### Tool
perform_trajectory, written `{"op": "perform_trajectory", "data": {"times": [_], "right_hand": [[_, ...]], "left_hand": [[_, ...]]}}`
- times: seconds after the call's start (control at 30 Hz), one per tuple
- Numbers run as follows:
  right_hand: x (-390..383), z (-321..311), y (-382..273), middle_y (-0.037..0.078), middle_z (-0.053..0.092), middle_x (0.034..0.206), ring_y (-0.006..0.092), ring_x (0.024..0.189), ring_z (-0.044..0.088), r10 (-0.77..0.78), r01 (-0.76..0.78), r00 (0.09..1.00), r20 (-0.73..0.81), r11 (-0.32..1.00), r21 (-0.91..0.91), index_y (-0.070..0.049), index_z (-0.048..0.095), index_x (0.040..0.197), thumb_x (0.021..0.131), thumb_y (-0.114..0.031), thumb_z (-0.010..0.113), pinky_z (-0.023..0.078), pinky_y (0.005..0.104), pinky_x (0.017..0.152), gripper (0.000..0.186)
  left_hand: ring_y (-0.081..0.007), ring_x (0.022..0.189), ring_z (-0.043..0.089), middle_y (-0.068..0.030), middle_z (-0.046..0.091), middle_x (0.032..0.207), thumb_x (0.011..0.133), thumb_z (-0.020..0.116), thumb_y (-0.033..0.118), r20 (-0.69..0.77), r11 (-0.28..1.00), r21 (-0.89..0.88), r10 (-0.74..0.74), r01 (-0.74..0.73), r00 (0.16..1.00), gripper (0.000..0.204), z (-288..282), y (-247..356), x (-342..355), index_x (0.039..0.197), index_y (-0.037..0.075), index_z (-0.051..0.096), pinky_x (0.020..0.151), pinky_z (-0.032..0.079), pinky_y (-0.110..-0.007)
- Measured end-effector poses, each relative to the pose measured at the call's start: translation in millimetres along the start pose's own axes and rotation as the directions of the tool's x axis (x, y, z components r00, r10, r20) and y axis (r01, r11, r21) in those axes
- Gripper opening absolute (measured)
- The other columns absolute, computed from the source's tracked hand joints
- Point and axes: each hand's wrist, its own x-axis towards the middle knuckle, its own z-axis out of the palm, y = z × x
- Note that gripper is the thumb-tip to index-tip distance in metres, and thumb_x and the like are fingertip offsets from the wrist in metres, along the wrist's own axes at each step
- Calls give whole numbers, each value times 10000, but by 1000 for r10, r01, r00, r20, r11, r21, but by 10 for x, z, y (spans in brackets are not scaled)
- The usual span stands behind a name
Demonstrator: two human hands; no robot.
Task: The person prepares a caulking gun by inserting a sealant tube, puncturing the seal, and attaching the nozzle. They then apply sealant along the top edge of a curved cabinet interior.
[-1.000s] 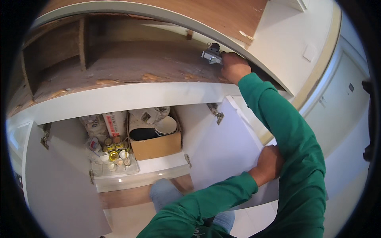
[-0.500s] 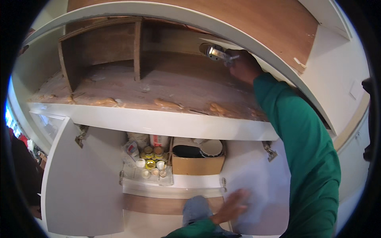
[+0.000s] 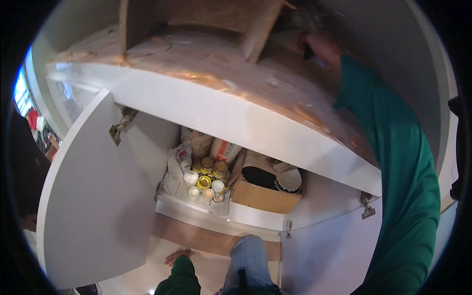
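Note:
My right hand [image 3: 322,48] reaches up, in a green sleeve, to the back of the worn wooden shelf [image 3: 206,59], just right of an upright wooden divider [image 3: 263,27]. Its fingers curl around a small dark and silvery object [image 3: 307,49], which is blurred. My left hand [image 3: 176,256] lies flat on the pale floor with its fingers spread, in front of the lower cabinet, holding nothing. My knee in jeans [image 3: 248,260] is beside it.
The lower cabinet stands open, with one white door [image 3: 93,196] swung out left and another [image 3: 334,250] at the right. Inside are several yellow tins [image 3: 209,172], small white cups [image 3: 191,178], paper bags [image 3: 196,140] and a cardboard box [image 3: 258,196] holding bowls [image 3: 289,179].
The view has swung right and closer under the shelf. My left hand has come down onto the floor. My right hand stays up at the back of the shelf.

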Motion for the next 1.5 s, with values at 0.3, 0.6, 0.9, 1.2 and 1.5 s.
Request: {"op": "perform_trajectory", "data": {"times": [0.3, 0.6, 0.9, 1.2, 1.5], "right_hand": [[231, 384, 69, 111, 723, 901, 217, 807, 698, 78, -106, 994, 71, 764, 637, -15, 684, 1163, 1082, -257, 532, 585, 381, 734, 297], [109, 476, -81, 154, 706, 1179, 260, 946, 716, 155, -108, 988, -9, 731, 674, -8, 620, 1345, 1104, -260, 529, 607, 410, 872, 360], [788, 487, 800, 101, 680, 1203, 209, 1020, 673, -107, 111, 993, -39, 835, 539, -34, 624, 1321, 1113, -284, 528, 554, 379, 926, 339], [1014, 501, 522, 97, 668, 1148, 209, 974, 661, -8, -27, 998, 59, 823, 568, -36, 625, 1283, 1102, -290, 537, 544, 380, 884, 324], [971, 514, 469, 92, 657, 1092, 209, 928, 650, -2, -43, 997, 78, 820, 571, -39, 626, 1246, 1092, -297, 547, 535, 381, 841, 311]], "left_hand": [[-518, 1619, 87, -360, -51, 1736, 612, 850, 832, -12, 996, 50, -69, 69, 998, 1684, 44, 61, -4, 1647, -89, -107, 1299, 120, -650], [-497, 1622, 117, -327, 3, 1752, 804, 685, 764, -91, 971, 119, -196, 206, 976, 1398, 351, 239, 289, 1678, -20, -75, 1310, 135, -620], [-489, 1624, 128, -319, 15, 1757, 998, 533, 592, 77, 940, 270, -237, 209, 968, 1092, 226, 196, 216, 1689, 16, -86, 1318, 157, -589], [-534, 1605, 140, -395, 42, 1721, 859, 694, 714, -295, 899, 251, -282, 359, 913, 1343, 559, 284, 367, 1654, -107, -13, 1306, 170, -618], [-603, 1588, 36, -446, -82, 1687, 667, 843, 789, -212, 970, 164, -141, 177, 967, 1651, 544, 120, 384, 1608, -154, -131, 1295, 138, -647]]}}
